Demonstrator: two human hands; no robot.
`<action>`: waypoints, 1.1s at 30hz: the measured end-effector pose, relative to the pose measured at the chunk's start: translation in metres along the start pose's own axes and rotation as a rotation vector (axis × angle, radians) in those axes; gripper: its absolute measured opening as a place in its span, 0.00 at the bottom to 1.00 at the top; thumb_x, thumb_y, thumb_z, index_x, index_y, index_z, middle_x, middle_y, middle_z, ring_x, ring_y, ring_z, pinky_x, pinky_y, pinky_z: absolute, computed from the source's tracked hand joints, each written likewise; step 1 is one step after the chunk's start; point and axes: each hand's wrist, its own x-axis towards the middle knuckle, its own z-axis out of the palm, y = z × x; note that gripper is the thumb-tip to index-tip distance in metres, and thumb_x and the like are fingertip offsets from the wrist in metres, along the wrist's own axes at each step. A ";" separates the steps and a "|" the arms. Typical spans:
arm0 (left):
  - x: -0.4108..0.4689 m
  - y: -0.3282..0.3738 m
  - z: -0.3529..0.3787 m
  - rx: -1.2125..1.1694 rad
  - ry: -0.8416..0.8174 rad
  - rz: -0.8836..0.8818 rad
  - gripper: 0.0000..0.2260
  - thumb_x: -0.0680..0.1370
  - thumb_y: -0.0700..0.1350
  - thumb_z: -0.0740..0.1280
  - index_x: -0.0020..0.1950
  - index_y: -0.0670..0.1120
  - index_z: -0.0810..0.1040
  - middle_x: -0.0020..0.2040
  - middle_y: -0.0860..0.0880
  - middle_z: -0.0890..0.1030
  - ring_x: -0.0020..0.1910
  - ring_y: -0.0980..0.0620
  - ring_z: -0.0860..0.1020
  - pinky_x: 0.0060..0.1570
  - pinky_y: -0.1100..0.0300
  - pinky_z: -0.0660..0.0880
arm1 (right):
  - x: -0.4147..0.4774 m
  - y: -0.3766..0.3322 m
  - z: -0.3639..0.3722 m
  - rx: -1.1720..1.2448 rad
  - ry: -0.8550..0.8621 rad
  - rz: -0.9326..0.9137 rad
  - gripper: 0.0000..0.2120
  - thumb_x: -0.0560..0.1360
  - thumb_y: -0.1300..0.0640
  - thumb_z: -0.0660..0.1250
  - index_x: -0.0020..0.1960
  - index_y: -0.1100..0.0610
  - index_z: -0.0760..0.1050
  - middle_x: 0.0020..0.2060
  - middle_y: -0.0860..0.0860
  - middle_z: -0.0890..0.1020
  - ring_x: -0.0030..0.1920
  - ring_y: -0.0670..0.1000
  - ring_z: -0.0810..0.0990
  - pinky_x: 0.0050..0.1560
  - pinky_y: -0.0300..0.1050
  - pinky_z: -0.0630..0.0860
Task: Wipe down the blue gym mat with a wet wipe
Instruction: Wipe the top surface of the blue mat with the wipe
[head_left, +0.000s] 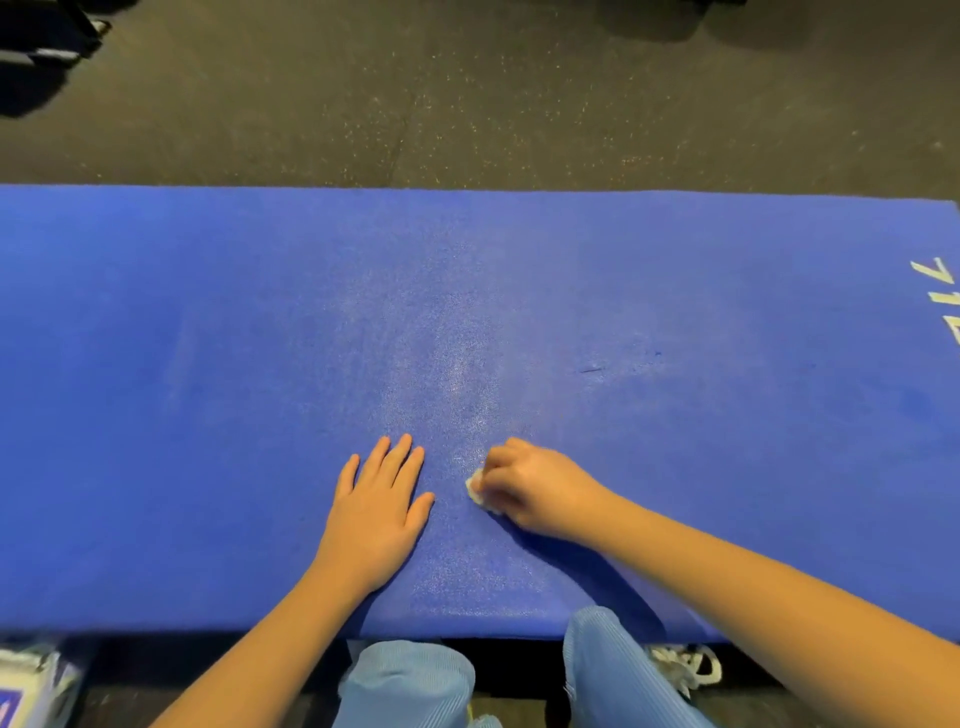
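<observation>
The fingers of the right hand are curled tight around a small white wet wipe — only a bit of it pokes out on the left side. The wipe sits pressed on the blue gym mat, near the front edge. Just beside it, the left hand lies flat on the mat, fingers straight and a little spread. The mat rests on a dark speckled floor. Two knees in light blue pants touch the mat's front edge — a white pack lies at the bottom left.
</observation>
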 end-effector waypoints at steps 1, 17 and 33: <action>0.000 0.000 0.001 -0.003 0.002 0.005 0.34 0.76 0.61 0.41 0.75 0.46 0.66 0.76 0.49 0.62 0.76 0.47 0.58 0.73 0.45 0.53 | 0.008 0.014 -0.004 -0.047 0.045 0.063 0.03 0.72 0.61 0.66 0.40 0.58 0.77 0.38 0.55 0.76 0.41 0.58 0.74 0.30 0.45 0.66; -0.004 0.005 -0.009 0.020 -0.042 -0.017 0.41 0.69 0.63 0.29 0.79 0.50 0.51 0.79 0.54 0.49 0.78 0.53 0.45 0.74 0.51 0.41 | 0.041 0.025 0.006 -0.031 0.266 0.409 0.07 0.73 0.65 0.64 0.37 0.65 0.77 0.41 0.59 0.76 0.42 0.61 0.75 0.34 0.47 0.68; 0.027 0.004 -0.018 0.020 -0.108 0.027 0.42 0.68 0.65 0.31 0.79 0.50 0.53 0.79 0.52 0.50 0.78 0.50 0.46 0.74 0.50 0.43 | 0.038 0.041 -0.002 -0.037 0.097 0.168 0.11 0.75 0.59 0.65 0.36 0.64 0.76 0.40 0.57 0.76 0.40 0.58 0.75 0.32 0.47 0.71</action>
